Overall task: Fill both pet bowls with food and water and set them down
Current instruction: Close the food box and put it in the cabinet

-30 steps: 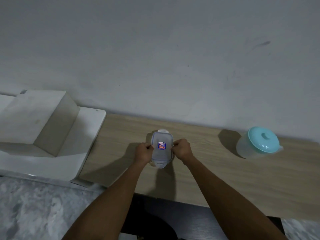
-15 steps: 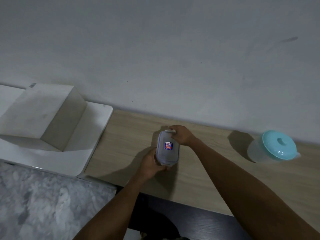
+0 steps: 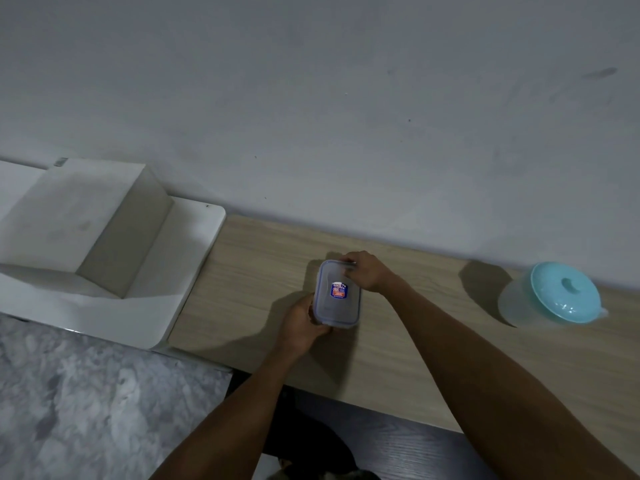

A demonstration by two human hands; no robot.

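Observation:
A small clear rectangular food container (image 3: 336, 308) with a grey clip lid and a red-blue label stands on the wooden table (image 3: 398, 348). My left hand (image 3: 300, 325) grips its near left corner. My right hand (image 3: 363, 271) is closed on the clip at its far end. A translucent water jug (image 3: 550, 296) with a turquoise lid stands at the right by the wall, far from both hands. No pet bowls show in this view.
A white stepped unit (image 3: 104, 251) adjoins the table's left end. Grey marbled floor (image 3: 86, 410) lies below left, and a dark surface (image 3: 398, 445) sits under the table's near edge. A plain wall backs the table.
Both hands left the container's long sides: the left slid to the near corner, the right went to the far-end clip. The view shifted slightly left.

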